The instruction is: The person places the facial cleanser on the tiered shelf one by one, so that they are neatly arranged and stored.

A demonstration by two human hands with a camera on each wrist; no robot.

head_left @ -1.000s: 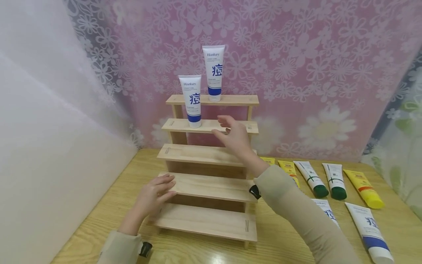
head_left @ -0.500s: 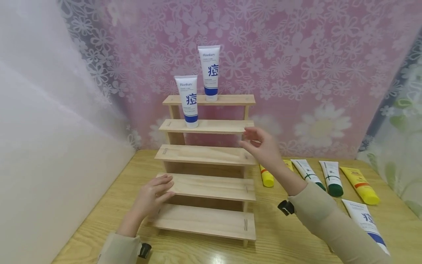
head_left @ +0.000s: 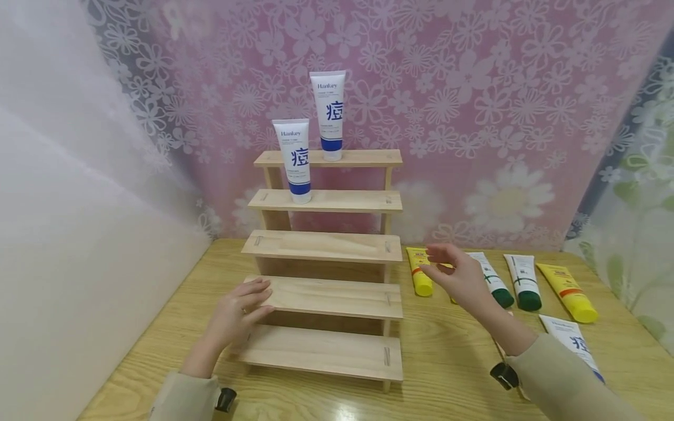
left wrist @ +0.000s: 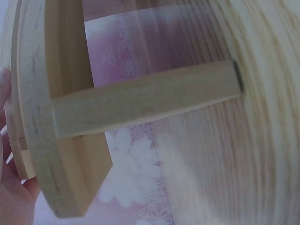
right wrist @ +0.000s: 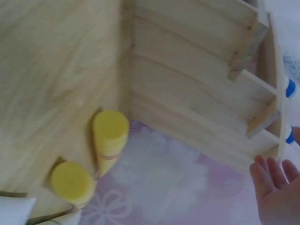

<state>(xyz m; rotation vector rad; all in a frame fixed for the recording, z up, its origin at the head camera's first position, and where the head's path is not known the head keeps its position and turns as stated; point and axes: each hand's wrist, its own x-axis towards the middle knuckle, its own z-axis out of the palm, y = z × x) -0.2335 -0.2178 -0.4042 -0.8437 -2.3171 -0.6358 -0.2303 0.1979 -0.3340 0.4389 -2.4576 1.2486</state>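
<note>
A pale wooden stepped display rack [head_left: 332,298] stands on the table. My left hand [head_left: 231,313] rests on the left end of its second step from the bottom, fingers laid on the board. Two white Hankey cream tubes with blue bands stand upright on their caps: one tube [head_left: 329,111] on the top step, the other tube [head_left: 295,158] one step lower. To the right of the rack my right hand [head_left: 463,280] hovers with nothing in it, thumb and fingers apart. It overlaps a row of lying tubes, near a yellow tube [head_left: 419,272], and partly hides another yellow one.
White tubes with green caps [head_left: 523,280] and a yellow tube [head_left: 568,292] lie at the back right. Closer lies a white-and-blue tube [head_left: 571,345], partly covered by the right sleeve. A floral pink backdrop [head_left: 447,128] stands behind; a white panel [head_left: 105,234] borders the left.
My right hand has moved away from the second-highest step, rightward and down to over the lying tubes. My left hand stays on the rack. The whole view has shifted slightly.
</note>
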